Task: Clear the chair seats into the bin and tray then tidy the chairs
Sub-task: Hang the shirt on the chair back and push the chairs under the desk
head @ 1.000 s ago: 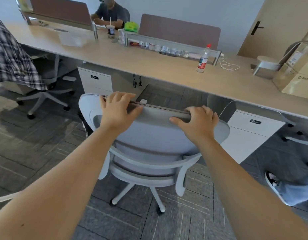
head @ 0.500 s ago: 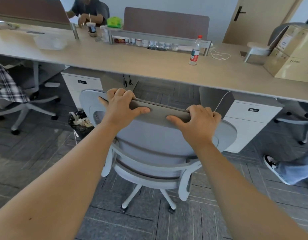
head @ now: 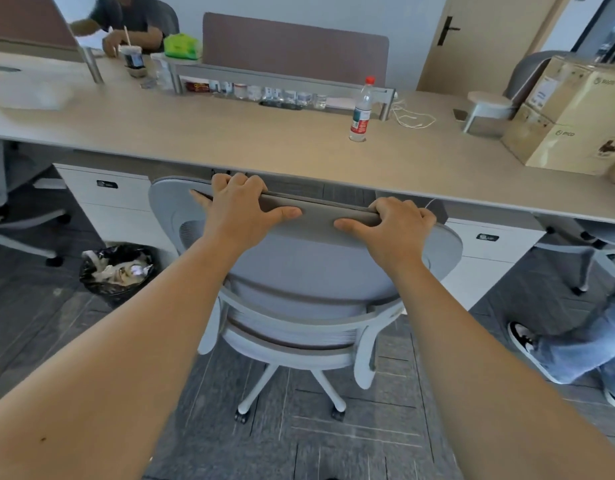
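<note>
A grey swivel chair [head: 309, 271] stands in front of me with its backrest facing me and its top edge close under the long desk's front edge [head: 299, 171]. My left hand [head: 237, 209] grips the top of the backrest on the left. My right hand [head: 396, 226] grips it on the right. The seat is hidden behind the backrest. A bin [head: 117, 271] lined with a black bag and holding crumpled rubbish stands on the floor left of the chair.
White drawer units [head: 115, 199] [head: 489, 251] flank the chair under the desk. On the desk are a water bottle [head: 361, 109], cardboard boxes [head: 572, 112] and a white cable [head: 413, 116]. A person's leg and shoe [head: 541, 348] are at right; another person sits at the far left.
The chair has rolled forward toward the desk with both hands on its backrest. The bin has come into full view at left.
</note>
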Action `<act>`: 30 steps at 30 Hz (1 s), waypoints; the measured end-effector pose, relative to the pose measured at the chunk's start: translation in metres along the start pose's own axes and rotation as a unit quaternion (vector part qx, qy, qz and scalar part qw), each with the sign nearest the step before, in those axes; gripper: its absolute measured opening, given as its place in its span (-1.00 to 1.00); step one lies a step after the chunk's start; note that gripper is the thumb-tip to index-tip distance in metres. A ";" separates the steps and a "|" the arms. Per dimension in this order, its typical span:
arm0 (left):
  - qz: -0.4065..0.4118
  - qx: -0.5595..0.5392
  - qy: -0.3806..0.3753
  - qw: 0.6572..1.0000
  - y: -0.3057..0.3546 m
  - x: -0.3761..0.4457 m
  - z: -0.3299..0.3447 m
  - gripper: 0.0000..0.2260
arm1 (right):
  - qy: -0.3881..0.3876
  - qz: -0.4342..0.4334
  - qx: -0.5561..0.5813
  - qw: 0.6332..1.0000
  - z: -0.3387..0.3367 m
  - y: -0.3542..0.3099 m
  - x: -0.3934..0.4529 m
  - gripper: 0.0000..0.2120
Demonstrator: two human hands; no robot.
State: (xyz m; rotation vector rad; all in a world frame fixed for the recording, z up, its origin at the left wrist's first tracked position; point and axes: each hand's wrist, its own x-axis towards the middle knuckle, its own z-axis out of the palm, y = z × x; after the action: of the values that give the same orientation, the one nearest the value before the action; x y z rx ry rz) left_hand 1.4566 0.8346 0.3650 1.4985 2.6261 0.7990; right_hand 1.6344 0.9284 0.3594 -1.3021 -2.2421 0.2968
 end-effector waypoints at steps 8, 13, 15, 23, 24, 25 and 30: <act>-0.013 0.009 0.018 1.000 0.029 0.079 0.035 -0.48 | -0.016 -0.036 0.043 0.998 0.020 0.040 0.095 -0.51; -0.019 0.036 0.033 0.999 0.026 0.137 0.052 -0.51 | -0.016 -0.063 0.048 0.997 0.037 0.053 0.148 -0.52; -0.014 0.047 0.030 0.998 0.024 0.157 0.058 -0.51 | -0.009 -0.070 0.044 0.997 0.043 0.055 0.166 -0.53; -0.012 0.046 0.018 0.999 0.018 0.218 0.069 -0.57 | -0.011 -0.067 0.035 0.997 0.065 0.054 0.225 -0.53; -0.012 0.041 0.016 0.999 0.016 0.226 0.070 -0.56 | -0.011 -0.065 0.036 0.997 0.069 0.053 0.232 -0.53; -0.015 0.036 0.012 0.999 0.014 0.233 0.070 -0.55 | -0.016 -0.063 0.035 0.997 0.072 0.050 0.237 -0.53; 0.013 0.004 0.018 1.000 0.005 0.263 0.075 -0.61 | -0.013 -0.053 0.014 0.998 0.082 0.047 0.261 -0.52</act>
State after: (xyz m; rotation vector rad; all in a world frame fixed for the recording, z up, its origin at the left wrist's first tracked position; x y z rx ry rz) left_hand 1.3377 1.0807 0.3627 1.5390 2.6435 0.8269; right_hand 1.5202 1.1820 0.3562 -1.1675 -2.3100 0.3062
